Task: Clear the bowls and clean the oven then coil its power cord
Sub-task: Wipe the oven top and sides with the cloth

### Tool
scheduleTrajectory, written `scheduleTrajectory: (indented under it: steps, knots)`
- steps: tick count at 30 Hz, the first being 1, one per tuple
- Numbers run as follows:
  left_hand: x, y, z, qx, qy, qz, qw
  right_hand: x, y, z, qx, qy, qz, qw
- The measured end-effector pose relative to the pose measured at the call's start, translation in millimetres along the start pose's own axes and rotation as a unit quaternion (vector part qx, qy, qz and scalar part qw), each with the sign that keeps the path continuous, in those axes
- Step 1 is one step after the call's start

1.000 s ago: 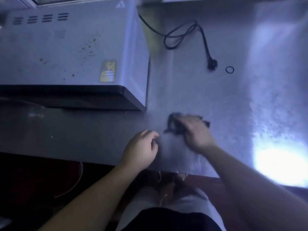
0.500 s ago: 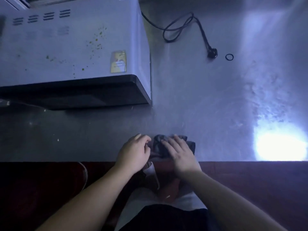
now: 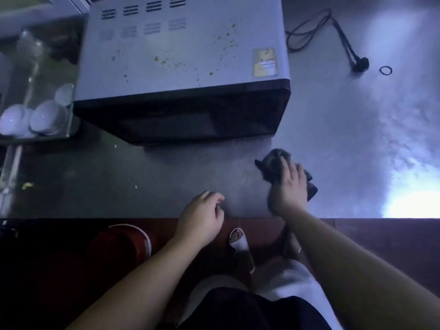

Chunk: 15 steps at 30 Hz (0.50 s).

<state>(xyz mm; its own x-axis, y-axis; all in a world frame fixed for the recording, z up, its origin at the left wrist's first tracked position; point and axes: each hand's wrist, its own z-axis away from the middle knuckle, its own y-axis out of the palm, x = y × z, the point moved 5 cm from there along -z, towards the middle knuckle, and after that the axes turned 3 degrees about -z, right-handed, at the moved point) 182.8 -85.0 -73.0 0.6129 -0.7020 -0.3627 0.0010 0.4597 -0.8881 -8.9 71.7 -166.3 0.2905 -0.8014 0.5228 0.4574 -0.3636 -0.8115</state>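
Cloth (image 3: pixel 273 166) moved rightward (under right hand (image 3: pixel 289 189)).

- Oven (image 3: pixel 183 55): grey boxy body with a dark front, upright on the steel counter; green specks are spattered over its top, and a yellowish label sits near the right front corner.
- Cord (image 3: pixel 316 27): black, loosely looped on the counter right of the oven, ending in a plug (image 3: pixel 360 64).
- Bowls (image 3: pixel 33 119): white, upside down on a rack left of the oven.
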Motion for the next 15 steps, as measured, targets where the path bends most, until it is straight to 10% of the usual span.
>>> scheduleTrajectory:
  steps: [8, 15]
  knots:
    - [24, -14, 7, -0.010, -0.002, 0.000, 1.000, 26, 33, 60, 0.151, -0.259, 0.083, 0.951]
    - [23, -2, 22, 0.003, -0.017, 0.017, 1.000, -92, -65, -8, -0.051, 0.110, 0.022, 0.992]
